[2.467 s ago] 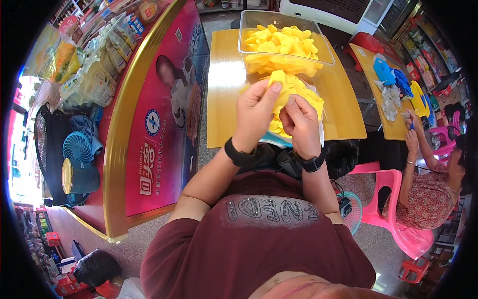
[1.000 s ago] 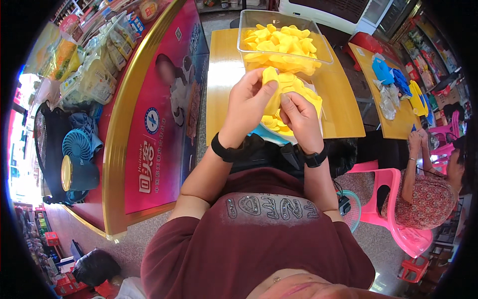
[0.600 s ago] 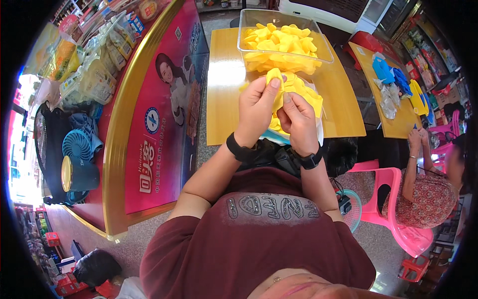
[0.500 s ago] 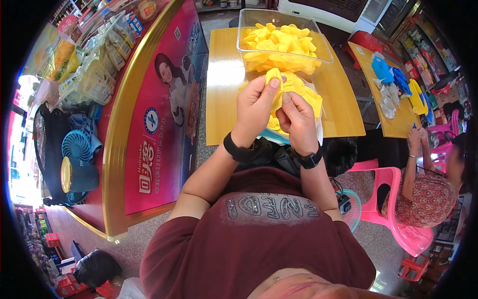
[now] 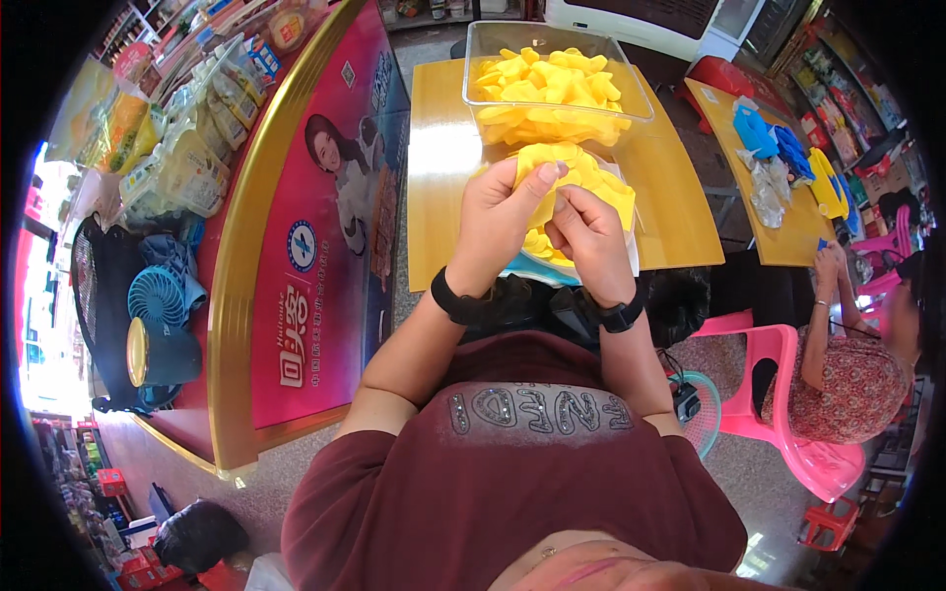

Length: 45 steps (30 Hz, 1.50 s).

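Observation:
My left hand (image 5: 496, 222) and my right hand (image 5: 594, 241) are raised close together over the near part of the table. Both have the thumb pressed to the fingers, pinching a thin, soft yellow piece (image 5: 543, 210) between them. Its outline blends with the yellow pieces behind it, so its full shape is hard to make out. Below and behind my hands, a heap of similar yellow pieces (image 5: 613, 197) lies on something white and light blue at the table edge. Beyond it stands a clear plastic bin (image 5: 639, 108) filled with more yellow pieces (image 5: 552, 84).
The wooden table (image 5: 680, 212) spreads under the bin. A pink counter panel with gold trim (image 5: 241, 295) rises at left, near a small blue fan (image 5: 158, 295). At right, a person (image 5: 847, 384) sits by a pink chair (image 5: 764, 394) and a second table (image 5: 778, 231) with blue and yellow items.
The yellow piece standing up above my left thumb has dropped lower between my hands. My fingers have shifted slightly, and the whole view has moved a little.

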Motion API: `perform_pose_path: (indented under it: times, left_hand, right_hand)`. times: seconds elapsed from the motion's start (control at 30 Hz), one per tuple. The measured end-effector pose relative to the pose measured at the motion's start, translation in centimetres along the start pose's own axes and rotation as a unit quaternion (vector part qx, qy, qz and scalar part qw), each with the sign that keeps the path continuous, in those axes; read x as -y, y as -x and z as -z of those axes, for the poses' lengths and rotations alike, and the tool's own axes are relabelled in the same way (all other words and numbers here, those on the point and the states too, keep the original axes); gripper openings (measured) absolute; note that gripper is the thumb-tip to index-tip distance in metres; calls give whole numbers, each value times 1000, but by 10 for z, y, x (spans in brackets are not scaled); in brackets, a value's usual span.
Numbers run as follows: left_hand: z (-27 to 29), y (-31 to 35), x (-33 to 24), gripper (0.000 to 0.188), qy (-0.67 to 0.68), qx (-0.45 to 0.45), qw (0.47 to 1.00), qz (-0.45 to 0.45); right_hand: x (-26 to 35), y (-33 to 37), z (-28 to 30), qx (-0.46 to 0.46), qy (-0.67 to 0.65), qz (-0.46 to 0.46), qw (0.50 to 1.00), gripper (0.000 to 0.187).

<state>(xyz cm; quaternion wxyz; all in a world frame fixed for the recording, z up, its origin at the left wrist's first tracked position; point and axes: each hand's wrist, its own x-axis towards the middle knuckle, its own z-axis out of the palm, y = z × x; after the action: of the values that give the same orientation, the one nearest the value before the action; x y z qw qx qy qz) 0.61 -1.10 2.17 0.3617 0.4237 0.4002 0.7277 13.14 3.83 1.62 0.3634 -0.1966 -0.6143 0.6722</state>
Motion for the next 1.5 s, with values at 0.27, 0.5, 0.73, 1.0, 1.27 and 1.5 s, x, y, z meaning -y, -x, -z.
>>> perform_pose_path:
  times: [0.27, 0.5, 0.73, 1.0, 1.27, 1.5]
  left_hand:
    - [15, -10, -15, 19, -305, 6, 923, -235]
    - [19, -9, -12, 12, -227, 47, 932, -277]
    - [6, -12, 3, 20, -4, -61, 998, -13]
    - [4, 0, 20, 23, -181, -24, 981, -59]
    - [1, -6, 5, 22, 16, -51, 999, 6]
    - [-5, 0, 12, 21, -25, -16, 1000, -8]
  right_hand:
    - [8, -1, 11, 69, 65, -48, 994, 22]
    - [2, -6, 13, -10, 82, -23, 996, 21]
    - [2, -4, 9, -21, 117, 31, 992, 19]
    - [-3, -3, 8, -84, 90, 48, 991, 18]
    - [9, -4, 24, -20, 158, 11, 987, 19]
    - [5, -2, 10, -79, 66, 37, 994, 20]
